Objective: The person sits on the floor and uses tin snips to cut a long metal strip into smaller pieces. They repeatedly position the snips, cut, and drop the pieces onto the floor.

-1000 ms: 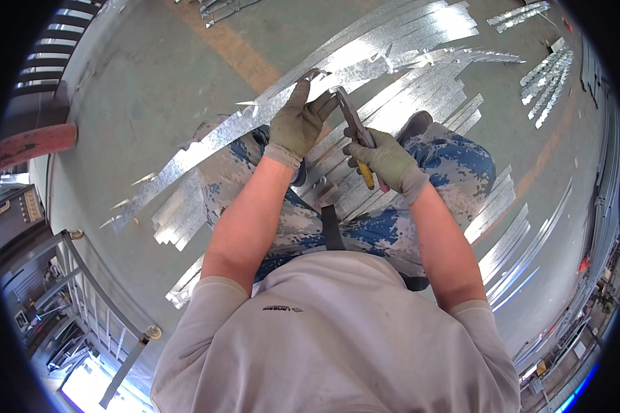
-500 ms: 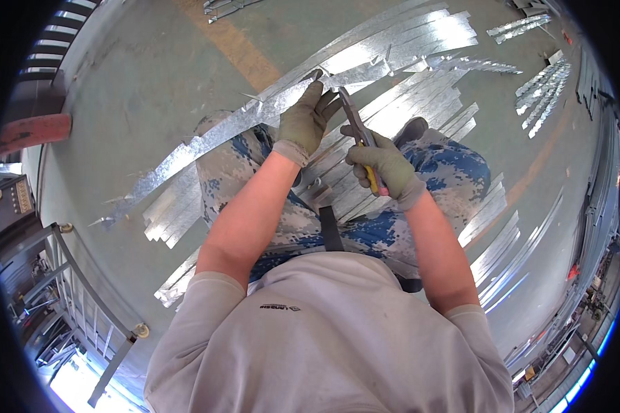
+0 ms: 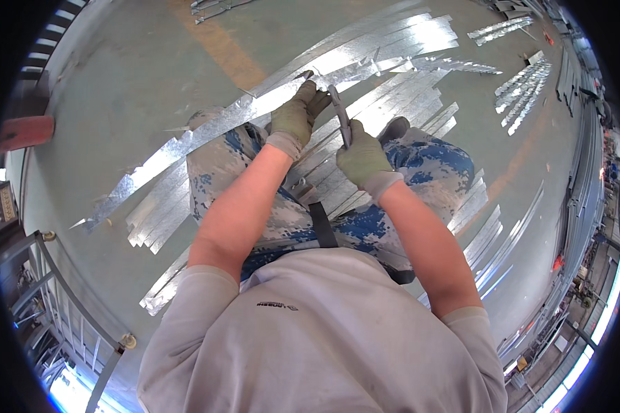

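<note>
My left hand (image 3: 293,120), in a grey-green glove, grips the edge of a long, shiny sheet-metal strip (image 3: 217,118). The strip lies aslant across the pile, and its left end tapers to a jagged point. Beside it my right hand (image 3: 365,157), gloved alike, is closed around dark-jawed metal snips (image 3: 340,115). Their jaws point up toward the left fingers; the palm hides the handles. Small bent tabs stand up along the strip. Below both hands lie several flat metal strips (image 3: 399,103), fanned out between my knees.
More strips (image 3: 160,213) stick out past my left leg. Bundles of notched strips (image 3: 523,93) lie at the far right. A wheeled metal frame (image 3: 76,303) stands at lower left, near a red rounded object (image 3: 27,132). Long metal profiles (image 3: 579,179) line the right side.
My right hand has turned over, so the yellow and pink handles no longer show. The snips' jaws stay near my left hand, which keeps its grip. The whole view has shifted slightly.
</note>
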Demonstrator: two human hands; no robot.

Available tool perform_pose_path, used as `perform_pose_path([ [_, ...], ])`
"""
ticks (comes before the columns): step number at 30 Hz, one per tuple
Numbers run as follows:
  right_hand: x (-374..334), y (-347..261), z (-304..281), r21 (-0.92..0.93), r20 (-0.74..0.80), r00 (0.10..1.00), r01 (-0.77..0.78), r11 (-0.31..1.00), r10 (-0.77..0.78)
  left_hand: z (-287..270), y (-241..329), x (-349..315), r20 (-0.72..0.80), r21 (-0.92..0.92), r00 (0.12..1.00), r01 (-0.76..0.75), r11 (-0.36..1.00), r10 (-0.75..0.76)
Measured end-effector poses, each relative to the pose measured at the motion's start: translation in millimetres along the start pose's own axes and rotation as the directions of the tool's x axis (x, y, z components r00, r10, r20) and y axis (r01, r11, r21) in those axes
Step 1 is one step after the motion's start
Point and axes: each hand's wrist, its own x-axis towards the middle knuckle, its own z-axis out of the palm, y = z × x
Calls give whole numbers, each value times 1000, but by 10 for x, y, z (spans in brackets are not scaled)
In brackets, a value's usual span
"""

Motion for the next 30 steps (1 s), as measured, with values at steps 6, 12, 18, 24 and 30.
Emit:
perform_pose_path([
  [6, -46, -275, 22, -317, -35, 998, -55, 947, 47, -149, -54, 133, 86, -34, 995, -37, 999, 40],
  [12, -54, -307, -78, -302, 38, 994, -83, 950, 99, -80, -47, 159, 76, -50, 997, -10, 999, 14],
  [18, -96, -312, -160, -302, 24, 996, -74, 950, 85, -115, -68, 184, 102, -15, 993, -51, 999, 52],
  [24, -115, -429, -123, -349, -1, 996, -87, 933, 93, -158, -93, 214, 93, 20, 994, -58, 998, 56],
  [30, -15, -348, -84, -340, -20, 998, -55, 939, 52, -116, -88, 208, 40, 46, 999, -37, 998, 35],
])
